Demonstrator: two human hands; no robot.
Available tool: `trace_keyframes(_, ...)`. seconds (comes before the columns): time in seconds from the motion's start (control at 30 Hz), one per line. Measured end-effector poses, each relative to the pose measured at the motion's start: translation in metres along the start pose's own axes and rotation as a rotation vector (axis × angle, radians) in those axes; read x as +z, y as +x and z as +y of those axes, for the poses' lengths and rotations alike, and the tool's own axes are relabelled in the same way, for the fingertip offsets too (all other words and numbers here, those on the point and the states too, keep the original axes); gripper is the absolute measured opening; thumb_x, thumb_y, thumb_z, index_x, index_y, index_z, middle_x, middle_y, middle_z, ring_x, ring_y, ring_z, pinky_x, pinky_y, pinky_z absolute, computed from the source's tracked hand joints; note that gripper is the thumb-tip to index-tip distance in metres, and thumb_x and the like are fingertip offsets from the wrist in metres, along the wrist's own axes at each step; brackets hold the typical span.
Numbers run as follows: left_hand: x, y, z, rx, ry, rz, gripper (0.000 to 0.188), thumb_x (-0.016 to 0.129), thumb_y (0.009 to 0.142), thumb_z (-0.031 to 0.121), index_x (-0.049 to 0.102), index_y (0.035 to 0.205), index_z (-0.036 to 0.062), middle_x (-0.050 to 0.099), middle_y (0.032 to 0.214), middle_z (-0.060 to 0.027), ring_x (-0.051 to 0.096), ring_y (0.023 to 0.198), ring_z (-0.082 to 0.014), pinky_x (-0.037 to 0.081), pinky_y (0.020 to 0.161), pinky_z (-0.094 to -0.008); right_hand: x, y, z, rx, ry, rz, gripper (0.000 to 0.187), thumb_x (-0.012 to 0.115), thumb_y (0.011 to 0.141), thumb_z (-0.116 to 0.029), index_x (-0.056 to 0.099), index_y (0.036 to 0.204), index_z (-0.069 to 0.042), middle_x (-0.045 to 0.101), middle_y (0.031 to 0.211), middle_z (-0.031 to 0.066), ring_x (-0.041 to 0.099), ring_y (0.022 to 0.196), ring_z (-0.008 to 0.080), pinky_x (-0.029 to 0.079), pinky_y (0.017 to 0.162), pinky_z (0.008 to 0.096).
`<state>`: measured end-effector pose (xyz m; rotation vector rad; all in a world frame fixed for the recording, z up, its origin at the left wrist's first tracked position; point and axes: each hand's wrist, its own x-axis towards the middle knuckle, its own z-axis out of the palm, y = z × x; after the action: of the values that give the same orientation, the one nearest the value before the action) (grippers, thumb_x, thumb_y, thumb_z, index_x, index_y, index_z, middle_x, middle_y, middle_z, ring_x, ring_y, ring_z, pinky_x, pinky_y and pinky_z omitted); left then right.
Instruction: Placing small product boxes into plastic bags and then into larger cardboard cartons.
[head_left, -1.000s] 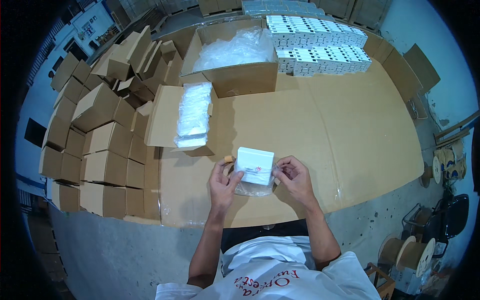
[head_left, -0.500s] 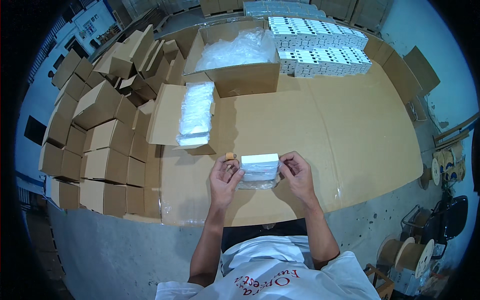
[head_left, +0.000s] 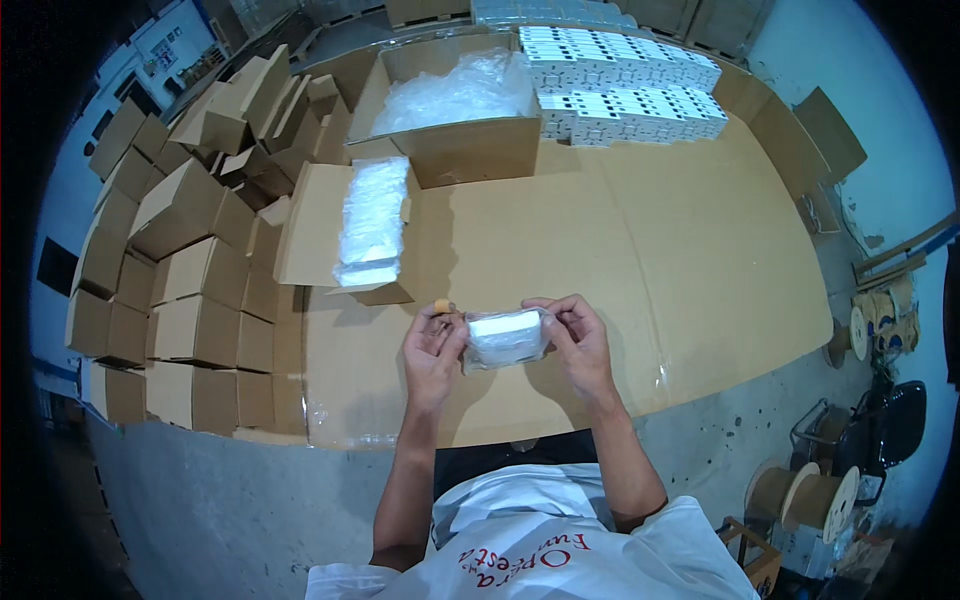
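A white box (head_left: 505,324) lies inside a clear plastic bag (head_left: 505,352), held just over the cardboard-covered table in front of me. My left hand (head_left: 433,352) pinches the bag's left upper corner, and an orange-brown wrap covers one fingertip. At the opposite corner my right hand (head_left: 582,345) grips the plastic between thumb and fingers. Beyond my left hand stands an open carton (head_left: 312,235) with its flap folded out to the left. A row of similar bagged boxes (head_left: 372,220) fills it.
Behind the open carton, a larger carton (head_left: 470,155) holds loose clear plastic bags (head_left: 455,95). Stacked white boxes (head_left: 630,75) stand at the far right of it. Brown cartons (head_left: 200,325) are piled along the left side. Cable spools (head_left: 805,500) and a black chair (head_left: 890,430) stand on the floor at right.
The white box, which stuck out of the bag's top, now sits down inside it, with plastic around it. My hands have come up to the bag's upper corners. The whole view has shifted slightly.
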<state>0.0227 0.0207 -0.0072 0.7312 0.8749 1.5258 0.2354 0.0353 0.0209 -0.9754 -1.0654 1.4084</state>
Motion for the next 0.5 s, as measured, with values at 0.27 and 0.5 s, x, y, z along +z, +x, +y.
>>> trace_keyframes(0.27,0.002,-0.002,0.005,0.148,0.152,-0.142,0.048,0.068,0.089,-0.011,0.049,0.13,0.0013,0.064,0.107,-0.0085,0.064,0.11,-0.0209,0.052,0.1,-0.0335,0.004,0.003,-0.003,-0.024,-0.042,-0.007,0.011,0.06,0.103,-0.013,0.06,0.104,-0.002,0.072,0.115,0.0135,0.066,0.101,0.0153,0.052,0.088,0.0298)
trace_keyframes(0.5,0.007,0.0,0.021,0.09,0.194,-0.126,0.044,0.07,0.088,-0.01,0.051,0.126,0.0022,0.067,0.099,-0.0084,0.065,0.108,-0.0217,0.053,0.099,-0.035,-0.002,-0.001,-0.006,-0.079,-0.034,-0.017,0.008,0.06,0.103,-0.011,0.061,0.105,-0.003,0.072,0.116,0.0128,0.065,0.102,0.0146,0.052,0.087,0.029)
